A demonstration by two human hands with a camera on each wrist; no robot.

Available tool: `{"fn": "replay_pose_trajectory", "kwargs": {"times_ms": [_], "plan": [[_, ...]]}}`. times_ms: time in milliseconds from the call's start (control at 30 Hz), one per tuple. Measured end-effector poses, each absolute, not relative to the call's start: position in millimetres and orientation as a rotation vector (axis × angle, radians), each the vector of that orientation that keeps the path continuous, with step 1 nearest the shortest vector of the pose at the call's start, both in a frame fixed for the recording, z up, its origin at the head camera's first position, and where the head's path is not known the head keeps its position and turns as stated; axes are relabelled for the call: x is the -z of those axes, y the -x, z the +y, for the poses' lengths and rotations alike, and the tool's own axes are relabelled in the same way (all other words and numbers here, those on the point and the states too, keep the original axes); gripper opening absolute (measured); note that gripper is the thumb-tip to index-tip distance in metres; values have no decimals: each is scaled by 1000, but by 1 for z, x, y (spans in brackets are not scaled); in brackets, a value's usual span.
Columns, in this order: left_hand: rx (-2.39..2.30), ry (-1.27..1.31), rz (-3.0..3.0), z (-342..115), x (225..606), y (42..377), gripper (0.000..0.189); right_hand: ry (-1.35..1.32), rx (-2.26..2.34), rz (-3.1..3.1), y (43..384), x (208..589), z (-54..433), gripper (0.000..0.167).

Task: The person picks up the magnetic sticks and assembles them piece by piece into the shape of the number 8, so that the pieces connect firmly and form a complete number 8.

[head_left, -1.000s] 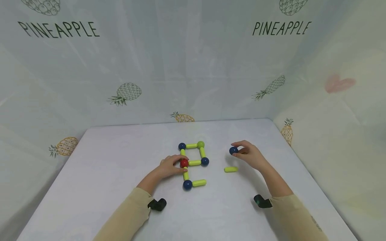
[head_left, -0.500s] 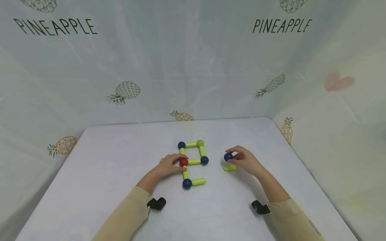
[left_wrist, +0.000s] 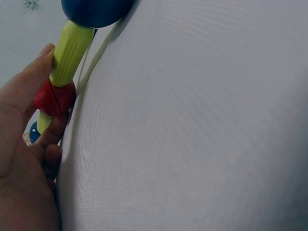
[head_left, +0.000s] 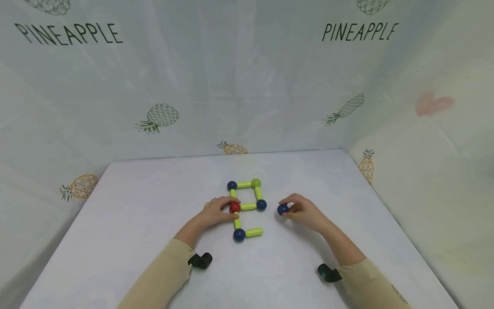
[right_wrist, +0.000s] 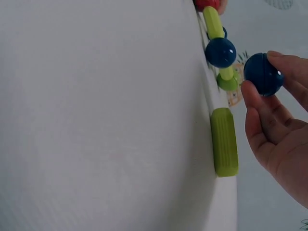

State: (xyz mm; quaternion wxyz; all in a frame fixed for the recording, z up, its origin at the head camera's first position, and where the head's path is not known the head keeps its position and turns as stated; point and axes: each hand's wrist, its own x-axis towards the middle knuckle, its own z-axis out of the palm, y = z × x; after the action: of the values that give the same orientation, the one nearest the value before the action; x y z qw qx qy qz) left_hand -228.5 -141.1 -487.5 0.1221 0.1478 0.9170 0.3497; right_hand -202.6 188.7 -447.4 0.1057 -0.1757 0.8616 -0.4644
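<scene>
My left hand (head_left: 212, 213) grips the red ball (head_left: 235, 207) of a flat figure made of balls and yellow-green rods. Above the red ball, rods form a square with a blue ball (head_left: 231, 185), a green ball (head_left: 256, 183) and another blue ball (head_left: 261, 204). Below it, a rod runs to the near blue ball (head_left: 239, 234), from which a rod (head_left: 254, 232) points right with a free end. My right hand (head_left: 306, 213) pinches a separate blue ball (head_left: 283, 209) off the table. In the right wrist view, a loose rod (right_wrist: 224, 142) lies nearby; the right hand hides it in the head view.
The white table (head_left: 162, 184) extends on all sides of the figure. A pineapple-print cloth (head_left: 247, 86) hangs behind it and along the sides. Dark wrist-camera mounts stick out from both sleeves, the left mount (head_left: 200, 260) and the right mount (head_left: 329, 273).
My right hand has carried the blue ball left and nearer, toward the figure, passing over the loose rod. The left hand keeps its grip on the red ball.
</scene>
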Motion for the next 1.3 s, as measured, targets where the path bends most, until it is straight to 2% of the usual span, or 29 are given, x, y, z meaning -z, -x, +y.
{"fn": "replay_pose_trajectory", "kwargs": {"times_ms": [600,1300], "plan": [[-1021,-422,2668,-141,486,228,45,629,1376,2381,192,457,165,31],[-1018,-444,2676,-142,487,229,45,544,1325,2344,182,463,158,32]]}}
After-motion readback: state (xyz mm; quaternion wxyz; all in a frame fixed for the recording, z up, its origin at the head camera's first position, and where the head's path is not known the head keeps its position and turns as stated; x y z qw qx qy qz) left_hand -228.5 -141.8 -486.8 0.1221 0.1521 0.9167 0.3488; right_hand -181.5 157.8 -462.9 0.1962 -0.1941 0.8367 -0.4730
